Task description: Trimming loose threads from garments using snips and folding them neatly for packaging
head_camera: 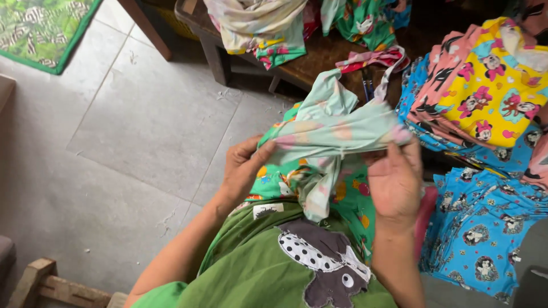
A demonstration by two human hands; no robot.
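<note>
Two hands work one piece of pale mint printed cloth, held up in front of the chest. Left hand: fingers curled, thumb on top, pinching the cloth's left corner. The cloth runs rightward from there as a taut, half-rolled band; a loose tail hangs from its middle down toward the lap, and another end stands up above the band. Right hand: palm toward the camera, fingertips closed on the band's right end. Both hands therefore grasp the same piece, one at each end, cloth between and slightly above them.

Progress, as a judgement: the piece looks partly folded or gathered, not flat and not yet stacked, so this one is midway. A bright green printed cloth lies on the lap just under the hands. Further right, a stack of folded pink and yellow pieces sits finished, with blue printed pieces below it. More unsorted cloth lies on the dark tabletop beyond.
</note>
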